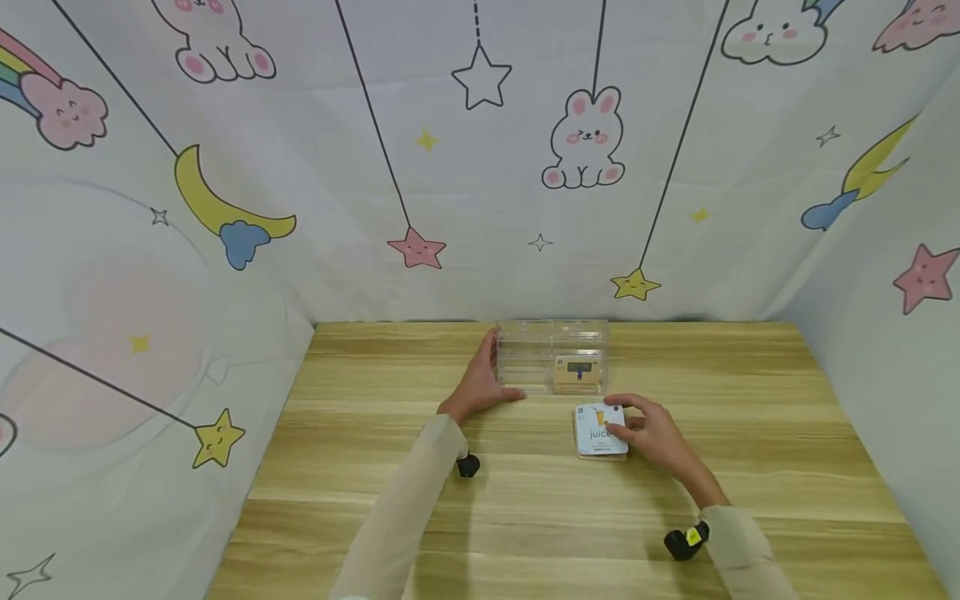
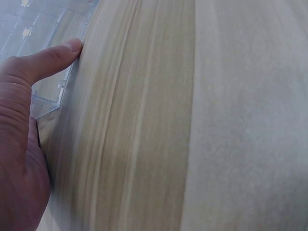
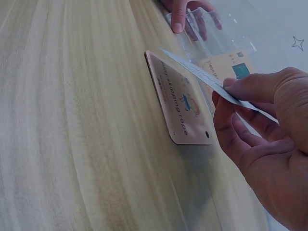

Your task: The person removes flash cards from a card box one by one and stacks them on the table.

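My right hand (image 1: 660, 435) pinches a white card (image 1: 596, 442) printed "juice" between thumb and fingers. In the right wrist view this card (image 3: 204, 76) is tilted above a pinkish card (image 3: 175, 108) reading "play skipping rope", which lies on the table. My left hand (image 1: 478, 385) holds the left front corner of a clear plastic box (image 1: 525, 368) with compartments. Its thumb (image 2: 55, 57) lies along the front edge, the other fingers against the left side. A tan card (image 1: 577, 383) stands in the box's front right compartment.
The wooden table (image 1: 360, 375) meets a white curtain (image 1: 495, 175) printed with stars and rabbits, right behind the box. Similar printed cloth borders the table on the left and right.
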Tool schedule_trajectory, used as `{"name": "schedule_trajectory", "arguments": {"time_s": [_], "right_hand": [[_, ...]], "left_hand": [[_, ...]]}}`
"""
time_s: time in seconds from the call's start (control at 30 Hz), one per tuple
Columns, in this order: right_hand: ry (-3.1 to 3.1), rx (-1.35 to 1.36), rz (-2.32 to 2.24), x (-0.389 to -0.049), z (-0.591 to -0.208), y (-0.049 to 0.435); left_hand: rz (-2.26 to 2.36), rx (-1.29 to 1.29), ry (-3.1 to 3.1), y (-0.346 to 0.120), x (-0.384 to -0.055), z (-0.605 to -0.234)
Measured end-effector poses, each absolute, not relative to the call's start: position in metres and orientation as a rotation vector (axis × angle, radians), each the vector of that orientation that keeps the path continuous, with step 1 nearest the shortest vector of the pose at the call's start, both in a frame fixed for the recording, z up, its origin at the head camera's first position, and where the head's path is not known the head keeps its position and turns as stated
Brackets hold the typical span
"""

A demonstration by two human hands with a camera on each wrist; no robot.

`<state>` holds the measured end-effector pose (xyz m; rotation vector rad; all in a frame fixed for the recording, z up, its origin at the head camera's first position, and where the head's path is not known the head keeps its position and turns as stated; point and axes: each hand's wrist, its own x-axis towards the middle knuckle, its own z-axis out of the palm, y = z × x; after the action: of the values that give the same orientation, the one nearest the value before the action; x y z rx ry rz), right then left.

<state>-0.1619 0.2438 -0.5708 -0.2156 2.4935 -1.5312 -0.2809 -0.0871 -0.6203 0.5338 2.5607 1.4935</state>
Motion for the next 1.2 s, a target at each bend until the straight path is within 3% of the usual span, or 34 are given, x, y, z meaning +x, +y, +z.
{"name": "schedule_trajectory", "arguments": {"time_s": [0.57,1.2], "right_hand": [[2.523,-0.194,-1.446,-0.163,-0.585,0.245],[2.867,-0.424,-1.151,-0.162,-0.59,0.239]], "left_hand": [[1.457,0.509,2.561,-0.087,-0.281,-0.618],[1.465,0.519,2.557,-0.087,-0.281,-0.619]]}}
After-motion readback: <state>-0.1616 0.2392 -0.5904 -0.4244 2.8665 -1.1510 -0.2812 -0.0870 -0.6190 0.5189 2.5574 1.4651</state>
